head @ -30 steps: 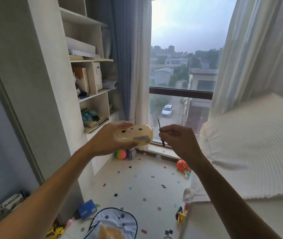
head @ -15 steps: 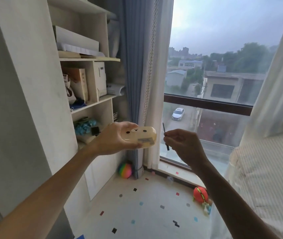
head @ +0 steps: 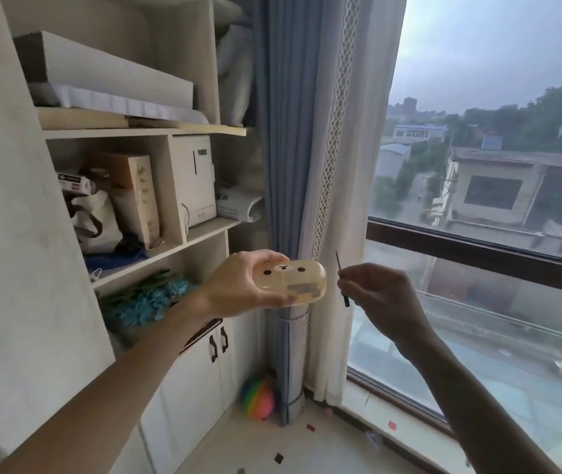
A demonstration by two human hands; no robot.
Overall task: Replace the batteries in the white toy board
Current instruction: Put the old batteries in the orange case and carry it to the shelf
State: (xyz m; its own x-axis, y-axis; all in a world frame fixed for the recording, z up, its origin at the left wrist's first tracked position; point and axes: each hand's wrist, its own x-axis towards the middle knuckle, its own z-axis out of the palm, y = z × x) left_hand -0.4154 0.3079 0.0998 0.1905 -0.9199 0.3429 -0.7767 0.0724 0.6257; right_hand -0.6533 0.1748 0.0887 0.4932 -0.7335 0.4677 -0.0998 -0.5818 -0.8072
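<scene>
My left hand [head: 238,285] holds a small cream-coloured rounded case [head: 290,281] with a bear face printed on it, raised in front of the shelves. Something grey shows through its lower right part. My right hand [head: 375,295] is just to the right of the case, pinching a thin dark screwdriver [head: 341,278] that stands nearly upright, its tip pointing up. The tool and the case are a short gap apart. No white toy board is in view.
Open white shelves [head: 143,131] on the left hold boxes, a bag and blue items, with cabinet doors [head: 204,364] below. A blue and white curtain [head: 300,165] hangs in the middle. A large window [head: 478,251] fills the right. A rainbow ball [head: 257,398] lies on the floor.
The view has tilted up and closed in on the shelves and curtain. Both hands keep their hold; the floor toys and bed have left the frame.
</scene>
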